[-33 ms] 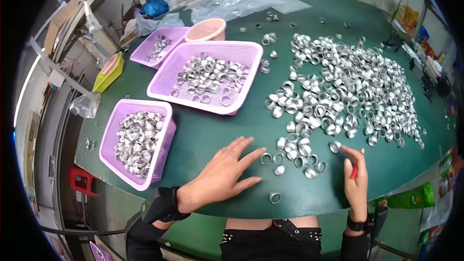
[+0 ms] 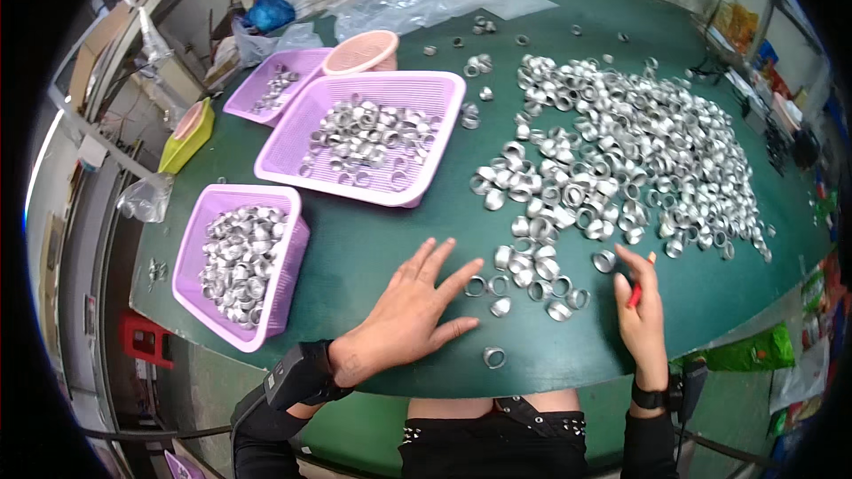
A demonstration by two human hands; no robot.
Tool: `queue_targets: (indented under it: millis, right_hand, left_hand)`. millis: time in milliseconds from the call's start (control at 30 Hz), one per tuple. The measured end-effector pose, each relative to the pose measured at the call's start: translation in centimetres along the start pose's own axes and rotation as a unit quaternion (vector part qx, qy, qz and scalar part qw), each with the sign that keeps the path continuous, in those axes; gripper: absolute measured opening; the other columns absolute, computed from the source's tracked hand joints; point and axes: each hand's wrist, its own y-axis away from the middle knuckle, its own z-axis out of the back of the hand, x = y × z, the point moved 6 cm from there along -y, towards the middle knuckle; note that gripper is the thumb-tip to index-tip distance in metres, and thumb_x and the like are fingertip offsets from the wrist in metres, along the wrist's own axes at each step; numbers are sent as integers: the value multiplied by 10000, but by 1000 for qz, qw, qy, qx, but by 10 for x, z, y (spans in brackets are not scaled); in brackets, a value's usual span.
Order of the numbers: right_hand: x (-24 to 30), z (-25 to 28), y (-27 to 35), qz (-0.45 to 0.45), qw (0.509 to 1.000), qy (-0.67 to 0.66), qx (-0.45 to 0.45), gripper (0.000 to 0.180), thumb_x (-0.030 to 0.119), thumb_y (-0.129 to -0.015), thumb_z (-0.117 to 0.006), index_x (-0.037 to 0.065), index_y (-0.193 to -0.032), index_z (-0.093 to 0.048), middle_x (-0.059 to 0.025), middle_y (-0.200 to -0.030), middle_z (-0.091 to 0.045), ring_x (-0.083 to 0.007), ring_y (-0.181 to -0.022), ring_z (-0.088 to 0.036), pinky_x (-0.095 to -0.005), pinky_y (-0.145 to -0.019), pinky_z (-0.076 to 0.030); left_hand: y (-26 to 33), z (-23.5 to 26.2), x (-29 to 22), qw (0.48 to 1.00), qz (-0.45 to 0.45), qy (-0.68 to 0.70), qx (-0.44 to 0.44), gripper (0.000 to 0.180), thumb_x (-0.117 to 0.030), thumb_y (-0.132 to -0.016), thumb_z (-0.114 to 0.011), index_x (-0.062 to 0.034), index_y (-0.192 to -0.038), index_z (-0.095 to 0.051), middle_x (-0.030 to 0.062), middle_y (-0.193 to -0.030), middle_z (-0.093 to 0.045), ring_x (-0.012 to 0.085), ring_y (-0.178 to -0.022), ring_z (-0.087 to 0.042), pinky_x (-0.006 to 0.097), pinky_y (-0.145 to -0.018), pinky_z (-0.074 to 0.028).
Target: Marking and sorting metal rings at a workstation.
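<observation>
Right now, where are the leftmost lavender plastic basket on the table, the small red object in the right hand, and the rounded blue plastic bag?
Lavender plastic basket (image 2: 289, 277): head view, right outer wall.
Small red object (image 2: 635, 294): head view, visible middle.
Blue plastic bag (image 2: 270, 13): head view, visible middle.

The rings (image 2: 621, 142) were shiny metal, the baskets (image 2: 441, 146) slotted plastic, the tabletop (image 2: 355, 248) smooth with a faint sheen
</observation>
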Motion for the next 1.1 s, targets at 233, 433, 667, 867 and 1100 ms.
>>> queue_targets:
  millis: [233,433,667,867,1100]
  right_hand:
    - [16,-48,4,30,983,-49,177,287,38,-785,-506,73,-1068,-468,-117,-1119,-495,-350,-1106,-376,-403,-935,-291]
    - [32,-55,22,57,984,-43,164,191,14,-765,-518,53,-952,-514,-101,-1010,-554,-352,-1072,-422,-408,-885,-350]
    - [55,-35,38,64,995,24,78,153,37,-713,-610,44,-842,-528,-81,-833,-563,-283,-779,-493,-356,-709,-403]
    - [50,-52,54,119,985,37,122,311,10,-578,-617,48,-874,-527,-68,-849,-549,-264,-810,-495,-353,-702,-414]
    - [44,-37,71,147,967,-48,201,258,14,-609,-634,60,-844,-536,-45,-931,-581,-244,-878,-514,-354,-757,-418]
  left_hand:
    - [-53,-55,6,985,9,172,19,659,-345,-769,-577,-64,-1281,-271,267,-1313,-191,429,-1227,-175,457,-996,-191]
    - [-32,-57,-21,984,47,172,7,645,-261,-753,-608,-27,-1262,-289,234,-1330,-200,391,-1244,-176,424,-1000,-208]
    - [16,-21,-29,988,44,-17,-144,362,-278,-692,-664,-27,-927,-553,131,-910,-511,269,-836,-493,345,-689,-382]
    - [25,-44,-41,986,54,7,-157,224,-171,-619,-703,-36,-712,-550,56,-629,-503,227,-586,-488,319,-522,-350]
    - [27,-43,-40,975,47,182,-117,256,-148,-637,-684,-22,-824,-564,87,-748,-520,251,-640,-512,342,-586,-419]
